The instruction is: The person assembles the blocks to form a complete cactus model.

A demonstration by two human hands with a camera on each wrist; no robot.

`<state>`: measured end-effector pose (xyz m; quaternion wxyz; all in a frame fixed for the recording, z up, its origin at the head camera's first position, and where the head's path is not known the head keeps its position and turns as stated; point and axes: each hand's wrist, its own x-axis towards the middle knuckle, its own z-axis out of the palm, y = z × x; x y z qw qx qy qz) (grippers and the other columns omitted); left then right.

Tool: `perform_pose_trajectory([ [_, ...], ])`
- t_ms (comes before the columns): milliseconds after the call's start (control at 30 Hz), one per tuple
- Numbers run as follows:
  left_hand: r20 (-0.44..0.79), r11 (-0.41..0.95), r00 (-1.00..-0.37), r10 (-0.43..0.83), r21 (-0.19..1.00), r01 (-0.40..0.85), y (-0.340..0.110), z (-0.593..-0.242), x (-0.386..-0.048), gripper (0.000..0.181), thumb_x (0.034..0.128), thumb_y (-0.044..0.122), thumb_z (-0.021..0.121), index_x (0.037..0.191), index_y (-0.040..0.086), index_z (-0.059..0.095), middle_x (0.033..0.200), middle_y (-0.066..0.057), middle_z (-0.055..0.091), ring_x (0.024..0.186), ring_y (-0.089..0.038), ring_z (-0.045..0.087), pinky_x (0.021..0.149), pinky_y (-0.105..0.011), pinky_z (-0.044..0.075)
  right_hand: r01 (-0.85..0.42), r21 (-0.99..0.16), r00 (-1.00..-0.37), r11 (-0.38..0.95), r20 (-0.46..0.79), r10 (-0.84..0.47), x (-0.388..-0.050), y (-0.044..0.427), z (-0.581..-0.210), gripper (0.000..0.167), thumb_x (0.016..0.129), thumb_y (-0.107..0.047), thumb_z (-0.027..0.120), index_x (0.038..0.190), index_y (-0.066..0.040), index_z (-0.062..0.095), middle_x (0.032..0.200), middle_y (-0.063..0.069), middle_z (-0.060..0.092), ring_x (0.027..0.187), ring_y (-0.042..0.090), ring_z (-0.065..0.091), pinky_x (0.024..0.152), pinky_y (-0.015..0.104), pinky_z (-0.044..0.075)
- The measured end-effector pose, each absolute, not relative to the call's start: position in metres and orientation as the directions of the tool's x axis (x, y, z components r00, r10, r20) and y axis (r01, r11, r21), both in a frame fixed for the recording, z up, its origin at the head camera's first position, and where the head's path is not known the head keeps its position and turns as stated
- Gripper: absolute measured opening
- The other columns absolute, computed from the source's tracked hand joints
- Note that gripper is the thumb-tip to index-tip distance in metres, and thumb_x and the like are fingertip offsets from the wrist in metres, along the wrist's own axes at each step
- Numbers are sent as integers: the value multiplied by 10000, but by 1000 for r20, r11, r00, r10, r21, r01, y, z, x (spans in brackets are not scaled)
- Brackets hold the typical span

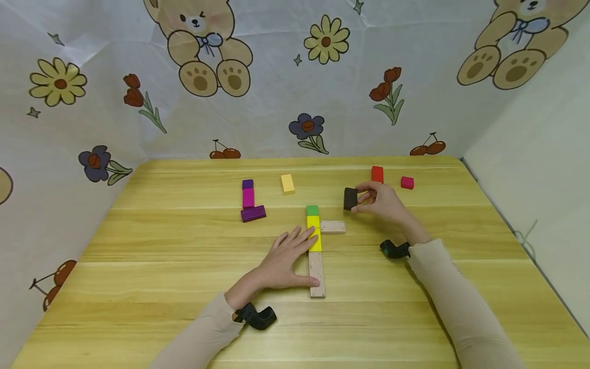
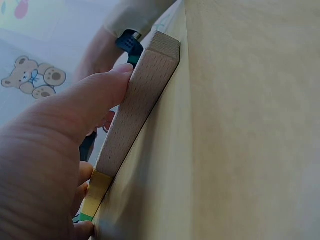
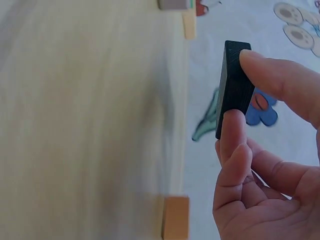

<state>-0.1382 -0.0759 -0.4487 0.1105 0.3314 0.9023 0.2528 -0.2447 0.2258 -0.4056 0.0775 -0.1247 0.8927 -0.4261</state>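
Note:
A column of blocks lies end to end: green point(image 1: 312, 210), yellow point(image 1: 314, 245), and a long pale wooden block point(image 1: 316, 266). My left hand point(image 1: 283, 261) rests over it, fingertips on the yellow part and thumb on the wooden block point(image 2: 135, 105). Another pale wooden block point(image 1: 333, 227) extends right from beside the yellow part. To the right of the column, my right hand point(image 1: 380, 205) pinches a black block point(image 1: 350, 199) between thumb and fingers. The right wrist view shows that black block point(image 3: 236, 85) upright, with the thumb on its upper end.
Left of the column, a dark purple block point(image 1: 248, 183), a magenta block point(image 1: 248, 198) and a purple block point(image 1: 253, 213) touch in a line. A light yellow block point(image 1: 288, 183) lies behind. Further right are a red block point(image 1: 377, 174) and a small crimson block point(image 1: 407, 183).

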Motion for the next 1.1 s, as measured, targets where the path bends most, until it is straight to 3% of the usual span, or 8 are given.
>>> perform_pose_trajectory([
  [600, -37, 653, -756, 653, 533, 538, -76, -449, -138, 979, 814, 598, 692, 1568, 180, 229, 1657, 63, 58, 1533, -266, 16, 1216, -522, 15, -187, -753, -934, 631, -63, -353, -247, 211, -422, 603, 765, -154, 844, 1272, 22, 570, 1013, 168, 678, 837, 224, 621, 705, 208, 505],
  [1100, -34, 658, -758, 651, 524, 541, -76, -448, -138, 976, 811, 601, 691, 1566, 173, 243, 1657, 52, 71, 1531, -281, 30, 1215, -527, 26, -159, -773, -921, 614, -107, -374, -247, 207, -423, 599, 759, -114, 843, 1266, 36, 562, 955, 161, 660, 825, 230, 595, 705, 188, 500],
])
